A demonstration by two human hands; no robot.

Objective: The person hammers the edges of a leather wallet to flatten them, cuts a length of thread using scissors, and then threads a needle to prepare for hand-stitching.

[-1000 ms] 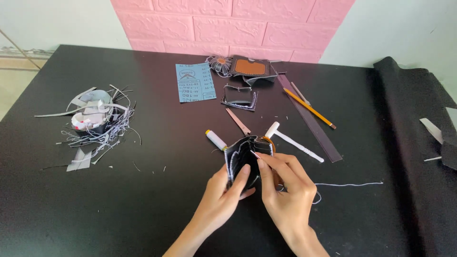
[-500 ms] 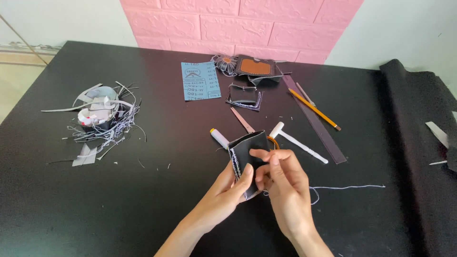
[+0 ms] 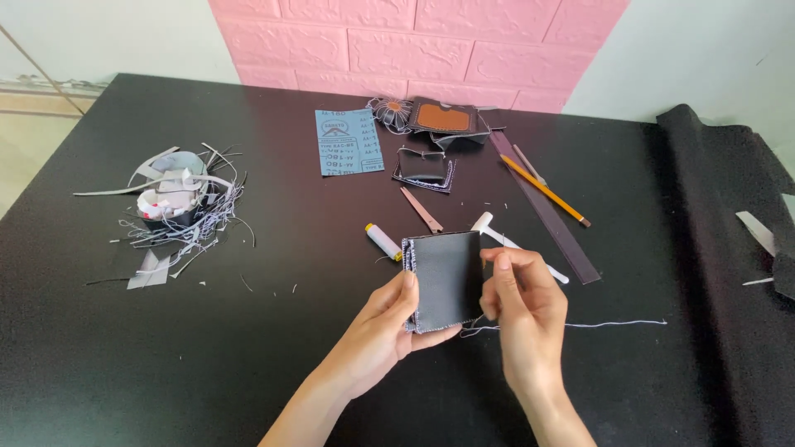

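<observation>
Left hand (image 3: 377, 331) grip pinching a stitched dark leather piece (image 3: 445, 280); right hand (image 3: 523, 310) grip pinching its white thread (image 3: 613, 324) above the counter (image 3: 290, 356).

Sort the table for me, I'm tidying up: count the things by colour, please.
Black leather pieces: 2, one in the left hand and right hand at, one at
Brown: 3, wallet, strip, ruler
Blue sheet: 1
Yellow pencil: 1
Total: 7

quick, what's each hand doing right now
Left hand: closed on the dark stitched leather piece, thumb on its face.
Right hand: fingers pinched at the piece's right edge, where a white thread trails off; a needle cannot be told.
</observation>
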